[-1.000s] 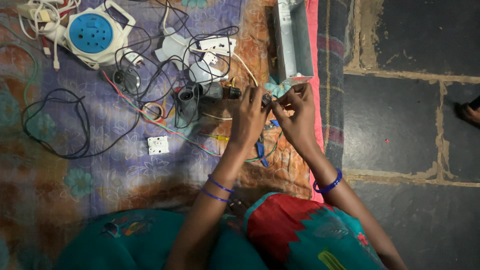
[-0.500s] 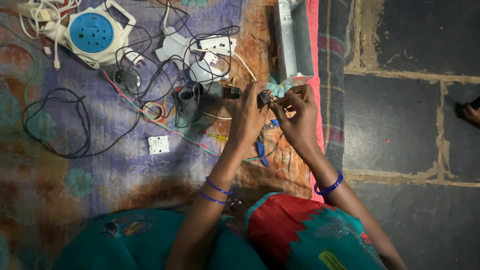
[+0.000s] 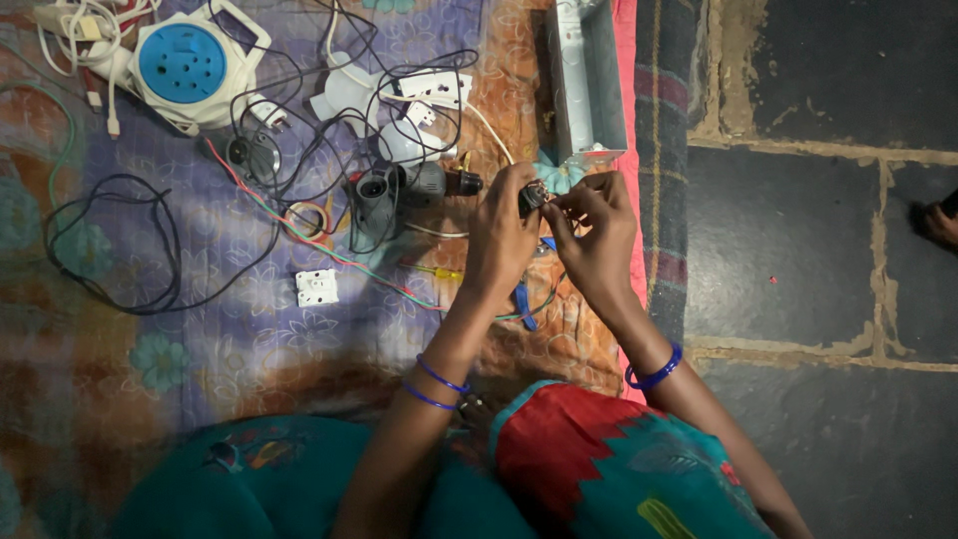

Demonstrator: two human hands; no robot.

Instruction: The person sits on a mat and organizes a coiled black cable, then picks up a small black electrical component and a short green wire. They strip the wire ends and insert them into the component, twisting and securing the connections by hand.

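- Pinched between both hands, a small black electrical part (image 3: 532, 199) is held just above the patterned mat (image 3: 200, 299).
- The left hand (image 3: 502, 235) is closed around it; the right hand (image 3: 597, 225) is closed on it from 3 o'clock.
- Slipping is judged likely: tangled black cables (image 3: 299, 150) at 10 o'clock could hide it.

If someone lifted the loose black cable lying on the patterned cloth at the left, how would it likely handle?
The black cable lies in slack, irregular loops, so it is probably floppy and would droop. It looks thin, so likely light. Its loops may drag along the patterned cloth or tangle.
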